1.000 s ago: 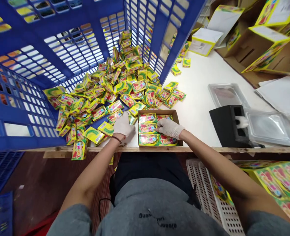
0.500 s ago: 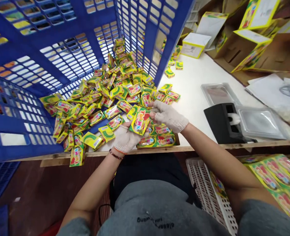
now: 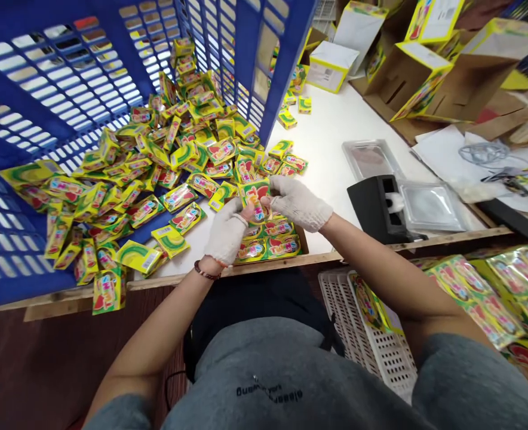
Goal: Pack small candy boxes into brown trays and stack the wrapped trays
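The left hand (image 3: 226,232) and the right hand (image 3: 298,203), both in white gloves, are gripping a yellow sachet (image 3: 254,200) between their fingers, at the frame's centre, just above a cardboard box (image 3: 303,240) holding packed sachets.

Coloured lettering runs across the small yellow packets (image 3: 109,291), but at this size and slant the word cannot be read with certainty. The held packet (image 3: 254,200) shows similar lettering, partly covered. The white labels (image 3: 325,76) on the yellow cartons (image 3: 414,80) carry fine print, too small to read. The gray shirt (image 3: 268,382) bears two lines of dark print, upside down in this view; the first seems to begin "Bus", and the rest is blurred.
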Demonstrator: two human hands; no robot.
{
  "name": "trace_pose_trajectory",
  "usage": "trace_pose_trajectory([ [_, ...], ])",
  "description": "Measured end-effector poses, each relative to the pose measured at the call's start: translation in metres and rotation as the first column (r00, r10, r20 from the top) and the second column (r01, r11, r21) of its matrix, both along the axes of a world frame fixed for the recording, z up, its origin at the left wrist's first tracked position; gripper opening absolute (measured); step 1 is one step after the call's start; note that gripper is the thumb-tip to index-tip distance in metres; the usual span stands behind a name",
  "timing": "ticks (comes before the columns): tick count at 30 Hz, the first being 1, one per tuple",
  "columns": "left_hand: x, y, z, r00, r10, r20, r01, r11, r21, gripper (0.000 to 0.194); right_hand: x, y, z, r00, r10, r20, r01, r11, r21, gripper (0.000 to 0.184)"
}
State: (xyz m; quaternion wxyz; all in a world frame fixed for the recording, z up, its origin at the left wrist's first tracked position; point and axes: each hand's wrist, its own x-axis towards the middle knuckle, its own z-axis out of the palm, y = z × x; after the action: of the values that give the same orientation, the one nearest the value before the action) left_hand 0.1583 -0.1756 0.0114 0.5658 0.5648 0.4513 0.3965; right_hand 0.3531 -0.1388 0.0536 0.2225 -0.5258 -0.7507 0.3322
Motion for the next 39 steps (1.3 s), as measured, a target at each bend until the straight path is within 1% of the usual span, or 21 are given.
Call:
trace_pose_trajectory([
  [2, -0.005, 0.003, -0.002, 0.953, 0.034, -0.302, 0.031, 0.977, 0.209, 0.036, 0.009, 0.001, 0.005, 0.983, 0.037, 0.178, -0.037, 0.999, 0.0, 0.011],
  [3, -0.007, 0.003, -0.004, 0.898, 0.064, -0.436, 0.086, 0.945, 0.315, 0.034, 0.012, 0.003, 0.007, 0.958, 0.075, 0.278, -0.071, 0.997, -0.025, 0.011],
  [5, -0.011, 0.001, -0.007, 0.765, 0.098, -0.637, 0.259, 0.858, 0.443, 0.03, 0.016, 0.01, 0.007, 0.849, 0.2, 0.489, -0.165, 0.98, -0.115, 0.013],
  [7, -0.012, -0.001, -0.01, 0.629, 0.061, -0.775, 0.446, 0.788, 0.424, 0.026, 0.01, 0.017, 0.003, 0.702, 0.338, 0.627, -0.248, 0.941, -0.231, 0.015],
  [9, -0.015, -0.003, -0.013, 0.534, 0.0, -0.845, 0.559, 0.75, 0.353, 0.025, -0.002, 0.023, -0.004, 0.586, 0.438, 0.682, -0.303, 0.899, -0.317, 0.017],
  [10, -0.017, -0.001, -0.015, 0.525, -0.017, -0.851, 0.569, 0.75, 0.336, 0.026, -0.008, 0.025, -0.009, 0.547, 0.469, 0.693, -0.317, 0.883, -0.347, 0.02],
  [12, -0.027, 0.008, -0.017, 0.578, 0.032, -0.815, 0.479, 0.795, 0.371, 0.029, -0.018, 0.026, -0.018, 0.494, 0.507, 0.706, -0.324, 0.861, -0.392, 0.027],
  [14, -0.041, 0.026, -0.02, 0.631, 0.17, -0.757, 0.281, 0.859, 0.428, 0.024, -0.02, 0.024, -0.027, 0.496, 0.485, 0.72, -0.309, 0.874, -0.376, 0.035],
  [15, -0.049, 0.037, -0.023, 0.622, 0.239, -0.746, 0.176, 0.885, 0.43, 0.019, -0.019, 0.022, -0.031, 0.521, 0.439, 0.732, -0.292, 0.897, -0.331, 0.04],
  [17, -0.06, 0.061, -0.031, 0.536, 0.276, -0.798, 0.058, 0.931, 0.361, 0.015, -0.013, 0.016, -0.038, 0.585, 0.324, 0.743, -0.245, 0.944, -0.219, 0.048],
  [19, -0.064, 0.079, -0.04, 0.413, 0.198, -0.889, 0.084, 0.964, 0.254, 0.028, -0.009, 0.011, -0.043, 0.617, 0.275, 0.738, -0.216, 0.96, -0.177, 0.045],
  [21, -0.062, 0.089, -0.049, 0.325, 0.132, -0.937, 0.159, 0.968, 0.192, 0.038, -0.006, 0.008, -0.044, 0.608, 0.327, 0.724, -0.234, 0.945, -0.23, 0.033],
  [23, -0.057, 0.092, -0.054, 0.355, 0.108, -0.929, 0.154, 0.973, 0.172, 0.04, -0.005, 0.008, -0.044, 0.597, 0.374, 0.71, -0.241, 0.928, -0.285, 0.025],
  [25, -0.057, 0.09, -0.055, 0.501, 0.161, -0.85, 0.0, 0.983, 0.186, 0.037, -0.004, 0.01, -0.043, 0.64, 0.357, 0.681, -0.209, 0.933, -0.293, 0.021],
  [26, -0.058, 0.089, -0.054, 0.585, 0.23, -0.778, -0.106, 0.972, 0.209, 0.035, -0.004, 0.01, -0.042, 0.69, 0.322, 0.648, -0.179, 0.944, -0.278, 0.019],
  [28, -0.061, 0.083, -0.049, 0.689, 0.389, -0.612, -0.283, 0.921, 0.267, 0.035, -0.005, 0.01, -0.041, 0.831, 0.185, 0.525, -0.087, 0.975, -0.205, 0.022],
  [30, -0.059, 0.074, -0.04, 0.785, 0.44, -0.436, -0.327, 0.892, 0.31, 0.039, -0.011, 0.008, -0.039, 0.947, 0.026, 0.32, 0.018, 0.991, -0.134, 0.03],
  [33, -0.043, 0.054, -0.025, 0.926, 0.292, -0.24, -0.214, 0.929, 0.302, 0.047, -0.023, 0.007, -0.029, 0.996, -0.08, 0.046, 0.087, 0.983, -0.164, 0.038],
  [35, -0.027, 0.041, -0.018, 0.958, 0.182, -0.22, -0.115, 0.951, 0.286, 0.051, -0.025, 0.012, -0.018, 0.997, -0.076, -0.027, 0.069, 0.978, -0.198, 0.037],
  [37, -0.014, 0.03, -0.016, 0.934, 0.101, -0.342, 0.005, 0.956, 0.295, 0.05, -0.016, 0.021, -0.006, 0.998, -0.063, 0.013, 0.064, 0.987, -0.151, 0.032],
  [39, -0.005, 0.021, -0.017, 0.829, 0.009, -0.56, 0.219, 0.915, 0.339, 0.043, 0.0, 0.032, 0.004, 0.984, -0.057, 0.17, 0.066, 0.997, -0.043, 0.032],
])
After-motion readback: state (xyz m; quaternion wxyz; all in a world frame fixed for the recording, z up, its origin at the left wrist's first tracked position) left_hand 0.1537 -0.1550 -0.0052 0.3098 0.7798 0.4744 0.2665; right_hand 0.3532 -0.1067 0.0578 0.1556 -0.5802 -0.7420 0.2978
